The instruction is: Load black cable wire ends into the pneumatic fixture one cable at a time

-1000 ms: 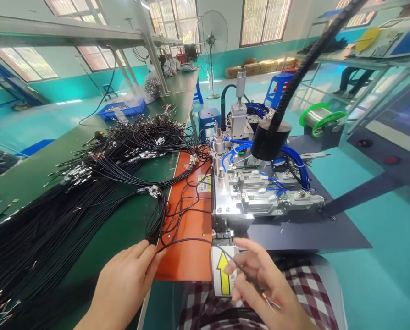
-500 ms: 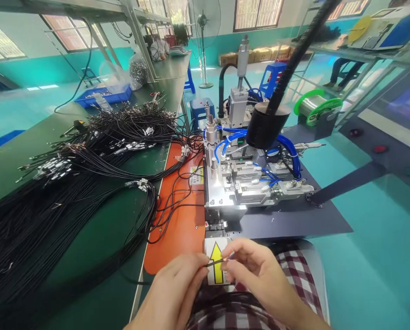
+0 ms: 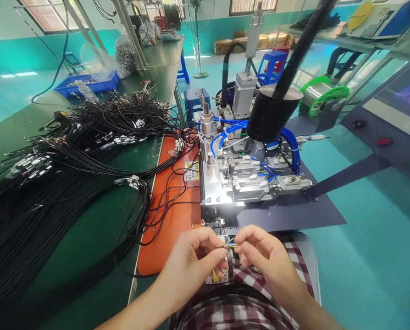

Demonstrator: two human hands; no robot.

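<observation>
Between my two hands, just in front of the machine, are thin coloured wires [image 3: 231, 245], the bared end of a black cable. My left hand [image 3: 200, 256] pinches the cable end between thumb and forefinger, and its sheath is mostly hidden there. Thumb and forefinger of my right hand [image 3: 263, 256] close on the tips of the wires. Beneath the hands, a white label [image 3: 222, 275] with a yellow arrow is partly covered. An orange plate [image 3: 167, 229] lies to the left, with loose black cables across it.
A machine [image 3: 246, 178] with metal slides and blue air tubes stands ahead, a black lamp head [image 3: 274, 114] over it. Heaps of black cables [image 3: 102, 133] cover the green table [image 3: 95, 229] at left. A control panel [image 3: 387, 142] and a wire spool [image 3: 324, 95] are at right.
My left hand has turned and moved to the right, up to the cable's end. Both hands are a little higher, and the coloured wires show more clearly. The view has shifted slightly.
</observation>
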